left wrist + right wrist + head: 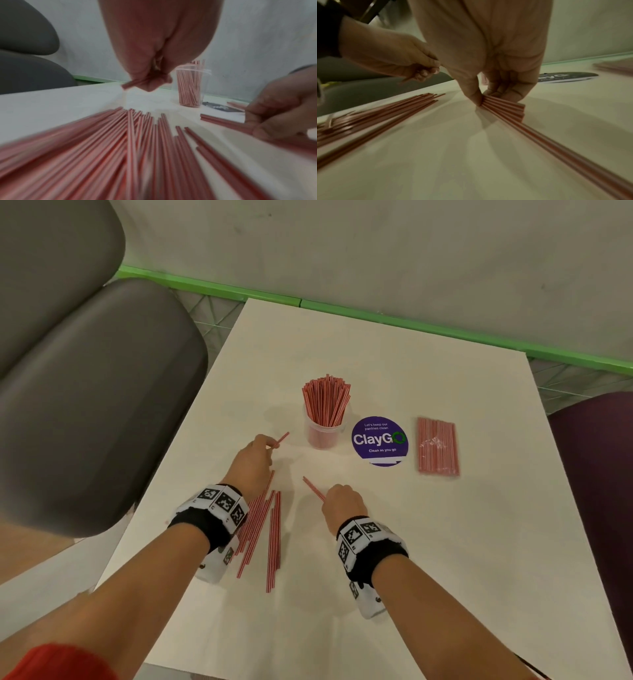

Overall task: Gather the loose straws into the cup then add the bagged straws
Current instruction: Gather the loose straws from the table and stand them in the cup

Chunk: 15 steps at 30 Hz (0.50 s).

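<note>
Thin red-and-white striped loose straws (263,529) lie fanned on the white square table (445,542), beneath the left wrist. The left hand (251,465) pinches a few straws, fingertips (150,82) closed on them above the table. The right hand (344,503) grips a small flat bundle, thumb and fingers (510,93) clamped together on it. Beyond stands the clear plastic cup (323,429) full of upright straws. Right of a round purple sticker (380,441) lies the clear bag of straws (437,446).
</note>
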Motion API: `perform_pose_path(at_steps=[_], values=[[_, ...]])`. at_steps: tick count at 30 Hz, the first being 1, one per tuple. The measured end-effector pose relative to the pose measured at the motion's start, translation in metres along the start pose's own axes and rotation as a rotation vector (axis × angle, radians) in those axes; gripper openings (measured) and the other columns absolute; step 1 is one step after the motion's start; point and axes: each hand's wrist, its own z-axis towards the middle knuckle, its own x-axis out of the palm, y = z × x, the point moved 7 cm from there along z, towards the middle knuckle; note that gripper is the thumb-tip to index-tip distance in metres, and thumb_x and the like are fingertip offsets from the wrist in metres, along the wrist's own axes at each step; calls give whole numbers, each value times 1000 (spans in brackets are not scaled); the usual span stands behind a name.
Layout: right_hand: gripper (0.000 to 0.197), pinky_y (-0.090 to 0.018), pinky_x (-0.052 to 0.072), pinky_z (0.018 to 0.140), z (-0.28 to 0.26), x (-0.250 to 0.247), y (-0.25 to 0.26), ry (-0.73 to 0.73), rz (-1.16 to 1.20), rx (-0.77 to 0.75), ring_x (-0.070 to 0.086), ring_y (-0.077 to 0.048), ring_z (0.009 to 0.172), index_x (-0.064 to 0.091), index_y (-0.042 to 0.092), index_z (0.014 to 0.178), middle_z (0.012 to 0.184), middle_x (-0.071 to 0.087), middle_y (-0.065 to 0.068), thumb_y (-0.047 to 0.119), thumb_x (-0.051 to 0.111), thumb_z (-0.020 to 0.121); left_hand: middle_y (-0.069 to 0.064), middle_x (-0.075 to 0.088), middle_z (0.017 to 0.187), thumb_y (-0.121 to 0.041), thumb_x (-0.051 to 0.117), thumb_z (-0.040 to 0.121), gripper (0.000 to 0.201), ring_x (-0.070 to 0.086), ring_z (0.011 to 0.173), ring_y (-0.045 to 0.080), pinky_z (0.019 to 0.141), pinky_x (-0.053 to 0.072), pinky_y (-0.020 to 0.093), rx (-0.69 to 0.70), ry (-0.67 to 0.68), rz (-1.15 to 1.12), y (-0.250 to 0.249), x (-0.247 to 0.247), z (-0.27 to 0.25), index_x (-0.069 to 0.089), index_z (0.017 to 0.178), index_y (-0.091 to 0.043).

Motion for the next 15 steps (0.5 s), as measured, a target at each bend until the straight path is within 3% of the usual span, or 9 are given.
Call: perform_pose_path(at_steps=[2,4,7,9,11,13,15], values=[[28,-32,41,97,0,-2,0,25,70,21,51,-30,120,49,-3,120,129,53,-17,6,38,96,3,53,84,-5,32,96,27,52,70,18,62,41,26,-14,-66,-176,-1,-3,-2,46,119,-7],[26,-33,44,88,1,-3,-4,34,189,68,57,-32,113,56,-4,113,121,60,-20,10,41,96,-2,51,75,-9,29,99,22,51,63,13,62,45,25,-57,-135,-399,-1,-4,-4,45,112,-10],[28,-28,39,68,4,-10,-9,-15,484,96,60,-31,87,64,-1,81,93,66,-22,17,47,94,0,51,75,-12,28,99,19,50,59,12,56,45,19,-150,-131,-630,-2,0,-6,42,112,-8],[28,-25,36,69,5,-20,-7,-63,719,88,57,-28,79,67,-1,79,81,65,-17,18,50,92,-1,49,76,-24,33,99,30,46,60,12,57,41,24,-225,-36,-624,-4,10,-9,43,119,-5],[31,-30,40,73,9,-31,2,-108,926,56,53,-25,72,63,10,62,63,58,-6,18,52,90,-2,46,79,-41,35,97,43,41,61,11,57,38,25,-265,126,-577,-11,24,-16,45,119,-6],[37,-42,47,77,11,-39,13,-136,1098,28,52,-24,67,57,17,52,57,54,-3,17,53,90,0,44,77,-51,28,96,49,36,57,11,53,34,23,-230,278,-591,-26,36,-25,51,108,-10],[37,-48,51,78,10,-40,24,-119,1225,43,56,-28,70,58,16,55,63,59,-9,14,50,91,2,43,70,-53,22,95,52,31,54,11,51,30,23,-245,329,-699,-34,43,-32,53,89,-11]])
